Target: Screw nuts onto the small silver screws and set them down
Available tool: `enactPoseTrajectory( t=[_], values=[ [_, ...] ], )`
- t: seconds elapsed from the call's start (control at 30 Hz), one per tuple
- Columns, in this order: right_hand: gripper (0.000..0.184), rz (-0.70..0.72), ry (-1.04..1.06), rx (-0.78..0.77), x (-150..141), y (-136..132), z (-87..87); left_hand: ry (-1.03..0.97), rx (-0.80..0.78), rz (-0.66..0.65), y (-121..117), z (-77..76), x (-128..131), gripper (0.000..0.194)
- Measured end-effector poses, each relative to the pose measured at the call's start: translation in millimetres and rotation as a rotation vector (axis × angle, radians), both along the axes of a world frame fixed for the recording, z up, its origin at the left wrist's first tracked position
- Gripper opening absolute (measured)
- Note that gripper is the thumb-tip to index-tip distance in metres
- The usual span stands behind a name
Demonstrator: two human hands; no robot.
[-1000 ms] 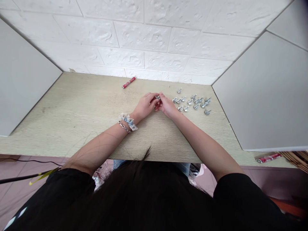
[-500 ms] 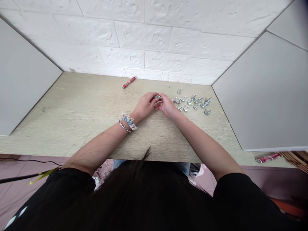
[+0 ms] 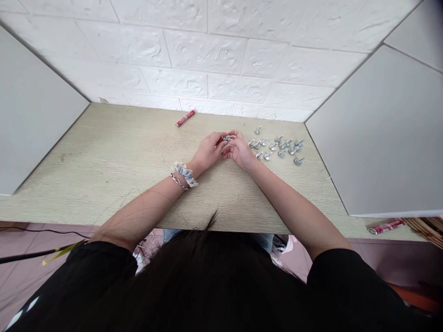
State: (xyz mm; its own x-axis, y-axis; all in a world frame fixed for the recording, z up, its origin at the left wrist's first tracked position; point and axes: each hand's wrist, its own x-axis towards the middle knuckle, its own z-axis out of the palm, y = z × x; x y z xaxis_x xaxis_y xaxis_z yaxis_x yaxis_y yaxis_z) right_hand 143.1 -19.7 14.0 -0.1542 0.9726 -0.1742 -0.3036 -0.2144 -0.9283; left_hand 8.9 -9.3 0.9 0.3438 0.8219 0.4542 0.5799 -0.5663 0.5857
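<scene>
Bolt (image 3: 227, 139) in fingers (image 3: 218, 136), red tube (image 3: 185, 118), any lettering illegible

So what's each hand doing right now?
Left hand: closed, holding a small metal part.
Right hand: partly curled at its end; whether gripping cannot be told.

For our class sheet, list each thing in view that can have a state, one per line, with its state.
Metal part: held, partly hidden
Left hand: closed on that part
Right hand: half curled beside it, contact unclear
Loose metal pieces: scattered on the tabletop
Far red tube: lying on its side
Near red tube: lying on its side
Scrunchie: worn
Bracelet: worn
</scene>
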Motion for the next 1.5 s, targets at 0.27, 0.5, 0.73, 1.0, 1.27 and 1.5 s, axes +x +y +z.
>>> enactPoseTrajectory(
  t=[0.27,0.5,0.73,1.0,1.27,1.5],
  values=[
    [0.044,0.03,-0.081,-0.019,-2,8,-10.7,0.002,0.0,0.001,-1,1.0,0,0.027],
    [0.023,0.052,-0.085,0.01,1,6,-9.4,0.019,0.007,-0.002,2,-1.4,0,0.027],
    [0.016,0.038,-0.059,0.035,1,2,-4.1,0.01,-0.007,0.002,0,-0.7,0,0.028],
    [0.042,0.02,-0.085,-0.03,-2,7,-9.9,0.009,-0.028,-0.003,-2,2.2,1,0.027],
    [0.022,0.043,-0.067,0.025,1,4,-8.6,0.014,-0.014,-0.013,-2,2.0,0,0.027],
    [0.014,0.003,-0.03,0.025,0,1,-4.3,0.005,-0.024,-0.015,-2,0.1,0,0.027]
  ],
)
